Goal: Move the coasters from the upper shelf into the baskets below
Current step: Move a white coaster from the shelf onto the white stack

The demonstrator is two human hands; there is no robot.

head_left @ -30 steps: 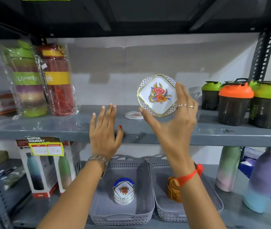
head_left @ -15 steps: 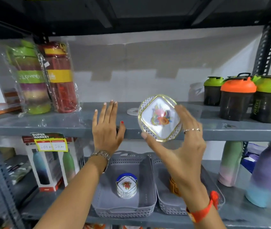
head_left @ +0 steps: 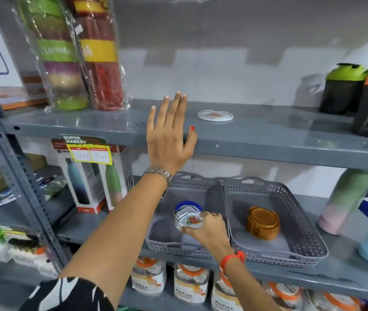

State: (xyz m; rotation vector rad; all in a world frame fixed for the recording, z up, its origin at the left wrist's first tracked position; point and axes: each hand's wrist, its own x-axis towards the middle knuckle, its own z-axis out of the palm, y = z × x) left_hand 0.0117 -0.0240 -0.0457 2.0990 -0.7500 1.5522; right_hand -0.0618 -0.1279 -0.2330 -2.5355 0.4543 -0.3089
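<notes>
Your right hand [head_left: 210, 230] has lowered the white floral square coaster [head_left: 190, 221] into the left grey perforated plastic basket [head_left: 192, 185], still gripping it; your left hand [head_left: 169, 140] remains spread open.

Grey metal shelving [head_left: 290, 151] against a pale wall [head_left: 223, 63]

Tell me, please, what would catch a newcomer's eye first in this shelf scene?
Probably the right hand lowering a floral coaster onto the stack in the left grey basket. Next, the left hand spread flat against the upper shelf's edge, where one round coaster lies beside it.
</notes>
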